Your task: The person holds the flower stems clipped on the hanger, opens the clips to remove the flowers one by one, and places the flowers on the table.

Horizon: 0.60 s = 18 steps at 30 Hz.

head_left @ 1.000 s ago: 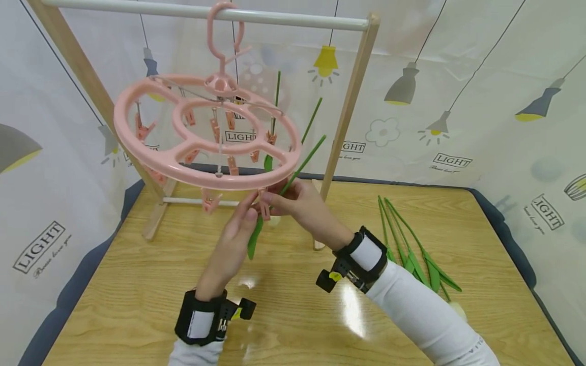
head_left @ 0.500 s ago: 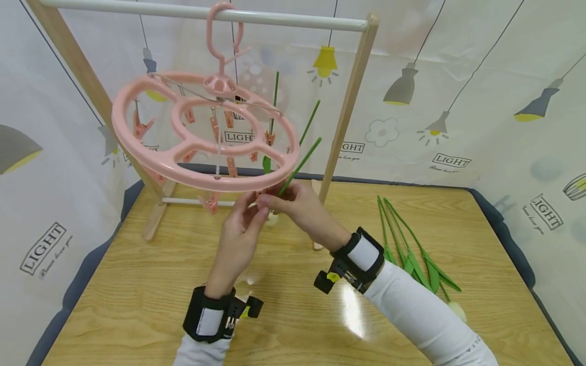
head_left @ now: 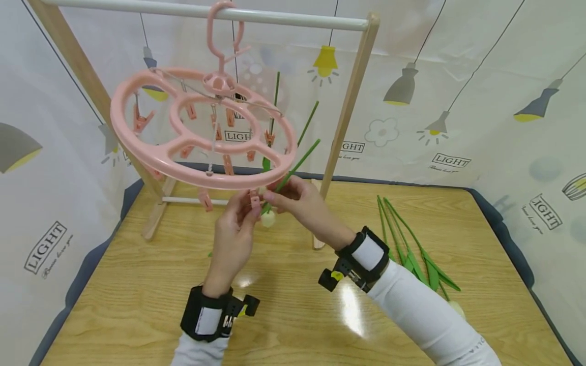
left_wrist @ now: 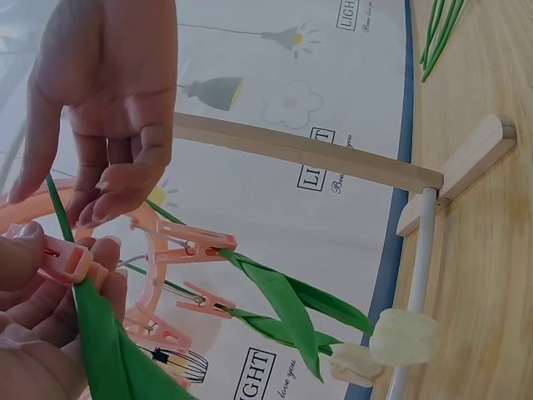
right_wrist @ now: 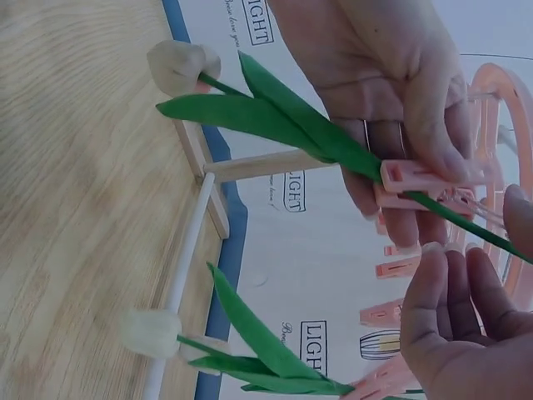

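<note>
My left hand (head_left: 231, 236) pinches a pink clothespin (left_wrist: 68, 262) between thumb and fingers, under the near right rim of a round pink clip hanger (head_left: 183, 175). An artificial white tulip (right_wrist: 333, 146) passes through this clothespin, its leaves and bloom on one side and bare stem on the other. My right hand (head_left: 306, 203) is close beside it, fingers loosely bent, with the stem running between thumb and fingertips. A gap shows between them in both wrist views. Behind, two more tulips (left_wrist: 279, 304) hang bloom down from other clothespins. In the head view my left hand hides the worked tulip's bloom.
The hanger hooks over the white bar (head_left: 297, 19) of a wooden stand (head_left: 350, 109). Several loose tulips (head_left: 414, 259) lie at the right of the wooden table (head_left: 293, 310). Other pink clothespins (head_left: 205, 199) dangle round the hanger. A printed cloth (head_left: 458, 30) encloses the back and sides.
My left hand has shifted slightly down and left with the clothespin. The worked tulip's leaf has swung out of sight behind it in the head view. The hanger has turned slightly; my right hand barely moved.
</note>
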Available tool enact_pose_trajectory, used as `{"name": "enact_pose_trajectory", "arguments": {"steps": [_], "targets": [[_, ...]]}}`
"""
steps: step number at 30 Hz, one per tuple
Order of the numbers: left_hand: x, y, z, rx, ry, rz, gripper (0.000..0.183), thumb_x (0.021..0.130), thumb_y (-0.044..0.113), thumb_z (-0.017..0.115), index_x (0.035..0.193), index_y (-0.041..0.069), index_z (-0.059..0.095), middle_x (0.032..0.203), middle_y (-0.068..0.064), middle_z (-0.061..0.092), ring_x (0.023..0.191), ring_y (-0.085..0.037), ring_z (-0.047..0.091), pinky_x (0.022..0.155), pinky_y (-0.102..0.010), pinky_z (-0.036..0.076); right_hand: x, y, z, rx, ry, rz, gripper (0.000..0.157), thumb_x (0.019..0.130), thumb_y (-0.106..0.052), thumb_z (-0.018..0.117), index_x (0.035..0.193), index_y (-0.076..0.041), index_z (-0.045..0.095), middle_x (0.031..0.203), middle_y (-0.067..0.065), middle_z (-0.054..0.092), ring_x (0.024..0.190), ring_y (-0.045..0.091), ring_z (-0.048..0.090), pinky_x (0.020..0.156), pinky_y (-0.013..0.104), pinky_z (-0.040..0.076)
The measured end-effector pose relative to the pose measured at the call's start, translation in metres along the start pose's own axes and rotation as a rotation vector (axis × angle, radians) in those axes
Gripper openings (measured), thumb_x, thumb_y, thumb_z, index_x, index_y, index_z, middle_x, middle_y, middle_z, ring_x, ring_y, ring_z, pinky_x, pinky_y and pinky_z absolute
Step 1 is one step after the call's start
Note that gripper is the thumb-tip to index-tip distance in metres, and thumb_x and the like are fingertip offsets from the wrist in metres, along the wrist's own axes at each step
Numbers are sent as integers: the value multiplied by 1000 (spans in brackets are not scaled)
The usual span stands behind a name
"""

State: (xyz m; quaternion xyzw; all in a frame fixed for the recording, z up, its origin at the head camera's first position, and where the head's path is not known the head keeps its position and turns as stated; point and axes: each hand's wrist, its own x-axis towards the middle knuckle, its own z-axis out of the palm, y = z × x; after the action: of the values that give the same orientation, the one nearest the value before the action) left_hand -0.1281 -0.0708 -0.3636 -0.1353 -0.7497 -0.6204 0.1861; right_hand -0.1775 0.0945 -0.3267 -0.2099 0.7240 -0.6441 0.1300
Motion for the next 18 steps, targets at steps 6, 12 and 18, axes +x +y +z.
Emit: {"name": "enact_pose_trajectory", "arguments": {"steps": [6,12,18], "targets": [[1,0,-2,-42,-21,-24,36,99,4,55,135,0,51,116,-21,65,91,-8,61,76,-15,51,-5,-1,-12,4,12,0,24,99,-17,59,120,-5,58,113,5,64,108,32,60,83,28,54],[2,-2,-4,-53,-43,1,35,101,4,52,135,-1,51,113,-21,64,88,-5,60,72,-15,49,-9,-5,-25,44,59,-49,18,99,-17,58,115,-7,58,101,-4,63,93,10,60,78,23,52],[2,-2,-5,-21,-43,0,32,101,9,54,132,2,55,108,-21,66,89,-10,63,70,-18,51,-10,-9,-32,90,142,-130,18,99,-15,58,114,-5,58,97,-3,64,94,11,61,81,24,53]]}}
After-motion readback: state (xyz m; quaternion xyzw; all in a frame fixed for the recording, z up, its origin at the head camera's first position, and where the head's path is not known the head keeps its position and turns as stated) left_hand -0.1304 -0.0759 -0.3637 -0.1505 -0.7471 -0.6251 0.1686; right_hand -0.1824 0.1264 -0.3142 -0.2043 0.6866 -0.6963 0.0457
